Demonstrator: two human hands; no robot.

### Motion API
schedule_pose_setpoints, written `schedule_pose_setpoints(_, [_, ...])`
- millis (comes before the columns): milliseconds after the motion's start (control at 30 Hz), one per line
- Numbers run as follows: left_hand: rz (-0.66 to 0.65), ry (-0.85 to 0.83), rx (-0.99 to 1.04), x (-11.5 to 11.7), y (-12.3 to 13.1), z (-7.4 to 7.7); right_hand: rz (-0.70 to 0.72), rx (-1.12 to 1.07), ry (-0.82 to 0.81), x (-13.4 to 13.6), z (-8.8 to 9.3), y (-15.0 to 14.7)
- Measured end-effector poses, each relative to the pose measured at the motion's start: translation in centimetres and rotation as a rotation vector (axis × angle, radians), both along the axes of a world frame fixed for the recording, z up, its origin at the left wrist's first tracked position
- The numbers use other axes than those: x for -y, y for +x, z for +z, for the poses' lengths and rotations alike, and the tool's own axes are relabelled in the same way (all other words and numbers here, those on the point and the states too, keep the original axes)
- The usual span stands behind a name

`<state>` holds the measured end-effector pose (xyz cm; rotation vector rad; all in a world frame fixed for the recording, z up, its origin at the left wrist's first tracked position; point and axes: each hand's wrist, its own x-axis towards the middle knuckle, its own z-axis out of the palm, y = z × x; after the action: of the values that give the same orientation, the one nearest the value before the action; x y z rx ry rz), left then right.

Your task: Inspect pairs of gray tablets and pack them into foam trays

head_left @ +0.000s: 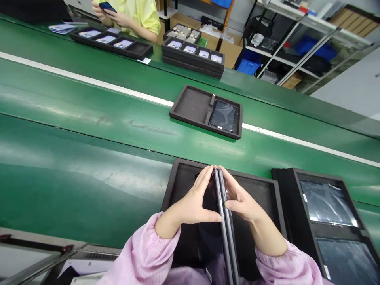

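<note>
Two dark tablets (226, 233) stand on edge side by side, with their slim sides facing up toward me. My left hand (194, 206) presses the left tablet's face, its thumb along the near edge and its fingertips at the far corner. On the other side, my right hand (242, 202) grips the right tablet in the same way. Both hands are closed around the pair. Below them lies a black foam tray (267, 188), partly hidden by my arms and the tablets. The tablets' lower edges are out of sight.
A foam tray with one tablet (224, 115) sits on the green conveyor (118, 107). At right, stacked trays hold film-covered tablets (328, 202). Across the belt, a person in a yellow top (142, 16) holds a dark device near trays of cards (107, 38).
</note>
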<state>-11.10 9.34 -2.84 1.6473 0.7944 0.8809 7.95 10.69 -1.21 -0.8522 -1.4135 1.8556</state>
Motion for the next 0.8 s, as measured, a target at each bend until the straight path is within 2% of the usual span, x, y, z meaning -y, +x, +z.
schedule_pose_setpoints(167, [0.003, -0.004, -0.027, 0.0, -0.2, -0.1, 0.100, -0.097, 0.050, -0.1, 0.1, -0.3])
schedule_pose_setpoints(367, [0.015, -0.040, -0.005, -0.1, -0.4, 0.0, 0.121, -0.050, 0.075, -0.1, 0.2, -0.4])
schedule_pose_setpoints(500, [0.028, -0.058, 0.026, 0.0, -0.5, -0.1, 0.110, -0.027, 0.074, 1.1, -0.2, -0.3])
schedule_pose_setpoints(633, [0.054, -0.084, 0.073, -0.2, -0.5, -0.4, 0.068, 0.003, -0.023, 2.8, -0.8, 0.0])
schedule_pose_setpoints(800, [0.093, -0.109, 0.135, -0.2, -0.2, -0.5, 0.087, -0.053, -0.042, 4.1, -1.2, 0.4])
